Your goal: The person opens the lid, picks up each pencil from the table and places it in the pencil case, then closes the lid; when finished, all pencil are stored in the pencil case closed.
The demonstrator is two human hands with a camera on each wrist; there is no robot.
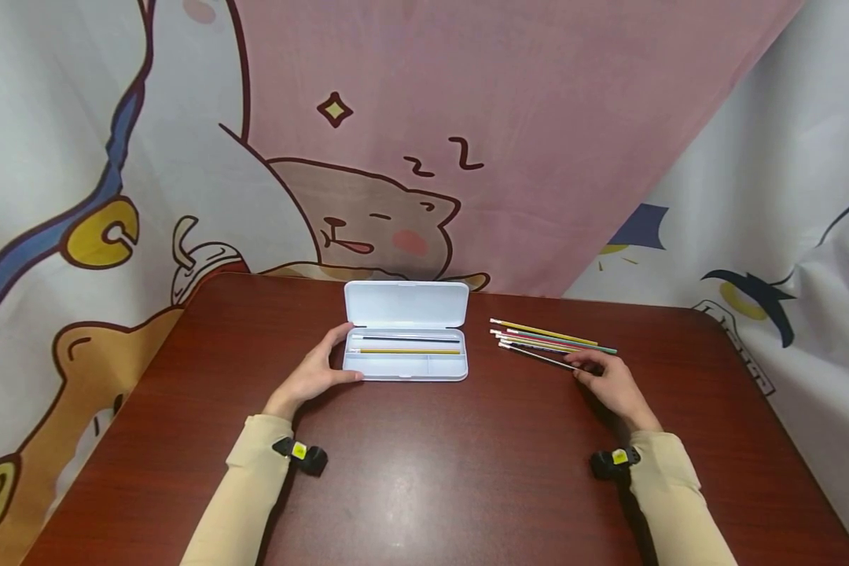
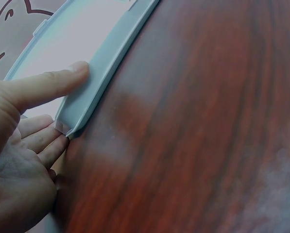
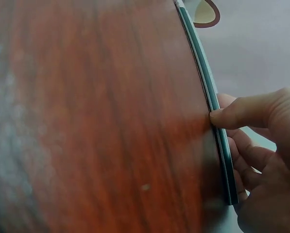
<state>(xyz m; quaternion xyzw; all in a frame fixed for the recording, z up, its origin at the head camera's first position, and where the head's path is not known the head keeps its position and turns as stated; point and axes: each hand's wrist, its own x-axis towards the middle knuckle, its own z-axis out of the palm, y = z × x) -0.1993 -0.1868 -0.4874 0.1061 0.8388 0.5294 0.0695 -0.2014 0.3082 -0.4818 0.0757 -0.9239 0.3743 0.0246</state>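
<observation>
A white pencil case (image 1: 406, 366) lies with its lid (image 1: 406, 305) raised at the back. Inside it rest a dark pencil (image 1: 410, 339) and a yellow pencil (image 1: 410, 351). My left hand (image 1: 316, 369) grips the case's left end, thumb (image 2: 69, 80) on the front rim and fingers round the side. To the right, my right hand (image 1: 611, 385) pinches a black pencil (image 3: 205, 77) between thumb and fingers near one end. Its white-tipped other end points left, beside a loose bunch of pencils (image 1: 545, 336) in yellow, red, green and other colours.
The case and pencils lie on a dark red-brown wooden table (image 1: 424, 464), toward its back edge. Behind the table hangs a cloth (image 1: 538, 118) printed with cartoon animals. A dark camera (image 1: 314, 461) is strapped to the left wrist and another camera (image 1: 604, 464) to the right.
</observation>
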